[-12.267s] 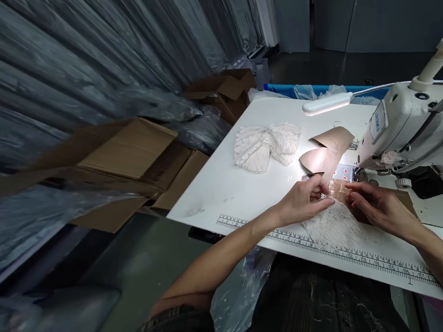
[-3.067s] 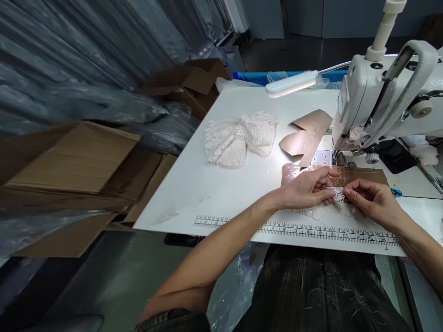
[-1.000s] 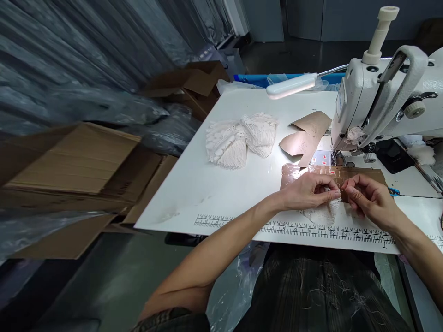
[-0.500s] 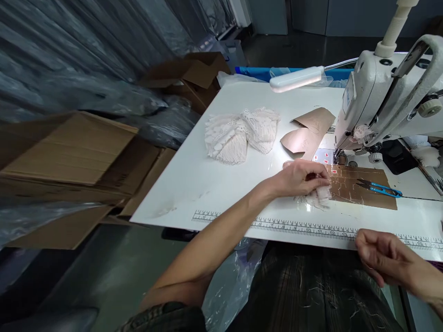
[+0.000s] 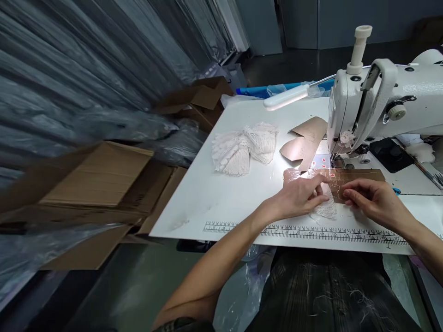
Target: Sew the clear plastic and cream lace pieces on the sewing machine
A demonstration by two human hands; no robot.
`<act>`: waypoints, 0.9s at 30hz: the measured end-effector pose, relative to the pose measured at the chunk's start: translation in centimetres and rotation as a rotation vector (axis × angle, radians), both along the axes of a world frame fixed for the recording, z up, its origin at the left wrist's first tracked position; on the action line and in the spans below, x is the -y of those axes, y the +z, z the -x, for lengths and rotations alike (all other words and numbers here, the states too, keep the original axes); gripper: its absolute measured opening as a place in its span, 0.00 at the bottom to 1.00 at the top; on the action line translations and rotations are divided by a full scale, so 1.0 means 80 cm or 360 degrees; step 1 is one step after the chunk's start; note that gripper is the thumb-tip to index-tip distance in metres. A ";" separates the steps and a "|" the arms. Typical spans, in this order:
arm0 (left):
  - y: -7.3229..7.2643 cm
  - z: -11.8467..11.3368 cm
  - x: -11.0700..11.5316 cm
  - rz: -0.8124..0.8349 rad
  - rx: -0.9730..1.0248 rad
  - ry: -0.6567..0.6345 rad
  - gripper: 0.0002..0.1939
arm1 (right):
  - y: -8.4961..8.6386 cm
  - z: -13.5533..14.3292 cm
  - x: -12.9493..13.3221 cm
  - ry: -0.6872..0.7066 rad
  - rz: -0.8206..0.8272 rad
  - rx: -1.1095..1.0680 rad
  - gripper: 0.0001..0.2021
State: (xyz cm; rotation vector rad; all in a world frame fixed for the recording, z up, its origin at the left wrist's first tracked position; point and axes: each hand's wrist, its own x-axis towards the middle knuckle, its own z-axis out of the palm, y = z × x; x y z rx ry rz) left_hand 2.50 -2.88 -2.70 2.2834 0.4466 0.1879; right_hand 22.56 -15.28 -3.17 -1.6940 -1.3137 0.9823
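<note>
My left hand [image 5: 300,197] is closed on a small piece of white lace fabric [image 5: 326,207], its lower part lying on the tabletop in front of the sewing machine [image 5: 349,110]. Just to the right, my right hand [image 5: 368,198] has its thumb and fingers drawn together in a pinch. Whatever it holds, if anything, is too small to make out. Under and behind both hands lies a flat brown board [image 5: 360,175] with loose threads on it. Blue thread snips [image 5: 397,191] are mostly hidden behind my right hand.
Bunched white lace pieces [image 5: 244,150] lie left on the white table [image 5: 194,203]. A curled brown paper pattern [image 5: 306,140] sits near the needle. A printed ruler [image 5: 311,234] runs along the front edge. A lamp [image 5: 286,97] hangs over the back; cardboard boxes [image 5: 93,180] stand left.
My right hand has moved up from the table's front edge to the brown board beside the left hand, now covering most of the snips. The left hand keeps the lace. The view has shifted slightly.
</note>
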 end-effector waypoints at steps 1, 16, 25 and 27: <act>0.003 0.007 -0.002 -0.0119 -0.0046 0.0042 0.14 | 0.000 -0.003 0.003 -0.0040 -0.0004 -0.0021 0.21; 0.019 0.035 0.017 -0.0572 0.0040 0.0333 0.12 | -0.007 0.032 -0.050 0.0712 -0.0609 0.1117 0.13; -0.010 0.001 -0.008 -0.1199 -0.0307 -0.0107 0.13 | 0.012 0.014 0.009 0.0943 -0.0243 0.0721 0.18; -0.001 -0.003 -0.035 -0.1265 -0.0218 -0.0377 0.13 | 0.021 0.011 0.028 0.1035 -0.0027 0.0522 0.16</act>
